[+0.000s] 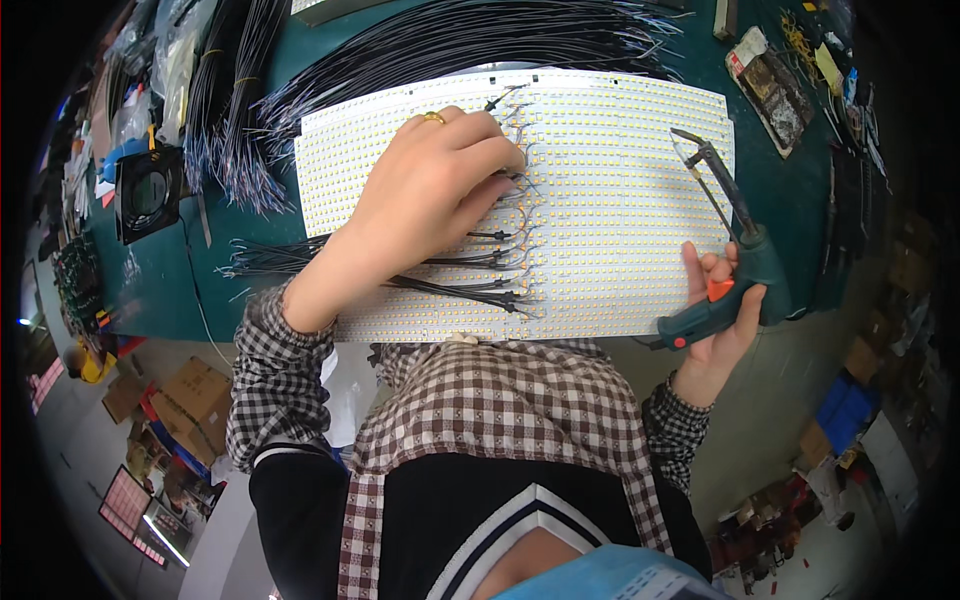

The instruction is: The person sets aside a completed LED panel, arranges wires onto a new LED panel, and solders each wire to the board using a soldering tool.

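Many rows of small yellowish squares cover the white panel (630, 220), which lies on the green tabletop (800, 185) directly in front of the person. Down its middle runs a column of fine wire ends, and short black cables (460, 294) reach that column from the left, some trailing over the panel's left edge.

The left hand (430, 185), a gold ring (434, 118) on one finger, arches over the upper middle of the panel; thumb and forefinger are close together at the wire column, though whether they pinch a wire I cannot tell. The right hand (722, 341) is wrapped around a green soldering gun (765, 268) with an orange trigger, at the panel's lower right corner. The gun's slim tip points up and leftward over the panel's right part.

Behind the panel stretches a long heap of black cables (460, 45). Tied cable bundles (232, 95) lie at upper left, with a square black fan (150, 193) beside them. A blackened tray (778, 95) sits at upper right. Nearest the body is a checked apron (490, 405).
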A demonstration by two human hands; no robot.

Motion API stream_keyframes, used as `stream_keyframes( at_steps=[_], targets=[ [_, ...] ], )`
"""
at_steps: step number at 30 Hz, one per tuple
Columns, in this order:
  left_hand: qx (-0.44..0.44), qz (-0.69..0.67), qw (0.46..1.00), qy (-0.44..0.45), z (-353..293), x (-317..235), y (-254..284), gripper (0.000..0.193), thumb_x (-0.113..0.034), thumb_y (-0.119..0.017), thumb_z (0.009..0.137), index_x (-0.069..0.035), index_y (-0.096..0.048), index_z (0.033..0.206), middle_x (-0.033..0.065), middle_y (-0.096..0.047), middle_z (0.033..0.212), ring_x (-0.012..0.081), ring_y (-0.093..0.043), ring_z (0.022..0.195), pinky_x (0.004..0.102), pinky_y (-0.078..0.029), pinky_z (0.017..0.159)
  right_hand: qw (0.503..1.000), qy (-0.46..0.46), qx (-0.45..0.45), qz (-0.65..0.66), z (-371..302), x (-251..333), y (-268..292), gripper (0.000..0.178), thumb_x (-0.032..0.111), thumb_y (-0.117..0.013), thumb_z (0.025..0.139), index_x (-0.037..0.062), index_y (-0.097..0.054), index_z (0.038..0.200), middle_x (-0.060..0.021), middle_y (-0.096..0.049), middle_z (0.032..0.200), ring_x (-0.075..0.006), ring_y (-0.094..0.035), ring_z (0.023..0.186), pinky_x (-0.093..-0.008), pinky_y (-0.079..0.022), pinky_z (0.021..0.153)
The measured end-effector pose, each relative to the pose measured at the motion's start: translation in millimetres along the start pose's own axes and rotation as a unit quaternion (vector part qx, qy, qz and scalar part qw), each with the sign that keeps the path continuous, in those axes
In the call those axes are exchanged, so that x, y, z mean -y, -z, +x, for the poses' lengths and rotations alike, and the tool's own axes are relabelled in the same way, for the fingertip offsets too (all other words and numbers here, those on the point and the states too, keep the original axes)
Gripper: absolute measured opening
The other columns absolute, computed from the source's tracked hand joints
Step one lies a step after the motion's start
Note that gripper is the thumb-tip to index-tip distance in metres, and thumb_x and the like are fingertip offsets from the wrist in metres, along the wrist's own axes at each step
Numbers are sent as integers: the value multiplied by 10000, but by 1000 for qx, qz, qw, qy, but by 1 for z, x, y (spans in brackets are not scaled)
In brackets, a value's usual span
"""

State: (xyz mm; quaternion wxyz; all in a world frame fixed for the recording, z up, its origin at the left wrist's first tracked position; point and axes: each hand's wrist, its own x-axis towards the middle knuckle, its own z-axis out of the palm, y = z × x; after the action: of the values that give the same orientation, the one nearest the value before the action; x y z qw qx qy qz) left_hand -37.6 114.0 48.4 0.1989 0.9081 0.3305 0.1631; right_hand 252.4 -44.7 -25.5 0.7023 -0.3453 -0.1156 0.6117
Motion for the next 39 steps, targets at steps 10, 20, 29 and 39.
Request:
stream_keyframes(
  at_steps=[10,20,29,39],
  targets=[
    [26,-257,946,197,-9,13,-1,119,-40,-649,813,-16,-631,928,49,-609,851,142,-606,757,239,-493,674,1000,-3,-4,-16,1,0,1,555,394,-526,919,-62,-454,1227,-92,-625,933,-217,-575,1038,-502,-319,1080],
    [103,-281,906,299,-3,0,6,150,-38,-660,816,1,-610,952,7,-625,791,49,-559,701,190,-458,641,999,0,-28,-20,1,1,-3,548,380,-542,913,-67,-457,1219,-101,-639,921,-222,-585,1020,-499,-327,1075],
    [-69,-56,977,193,-10,14,-7,162,-71,-672,760,-37,-616,909,61,-582,737,230,-577,679,330,-460,597,1000,-3,-18,-7,1,2,-1,543,373,-545,912,-67,-458,1219,-108,-649,934,-228,-590,1019,-509,-320,1076],
    [62,-42,994,85,-3,-7,0,153,-89,-664,777,-72,-617,921,79,-613,814,279,-605,705,334,-486,619,999,2,-34,-28,1,2,-2,543,374,-534,918,-61,-445,1231,-104,-652,956,-222,-593,1020,-508,-328,1071]
  ],
)
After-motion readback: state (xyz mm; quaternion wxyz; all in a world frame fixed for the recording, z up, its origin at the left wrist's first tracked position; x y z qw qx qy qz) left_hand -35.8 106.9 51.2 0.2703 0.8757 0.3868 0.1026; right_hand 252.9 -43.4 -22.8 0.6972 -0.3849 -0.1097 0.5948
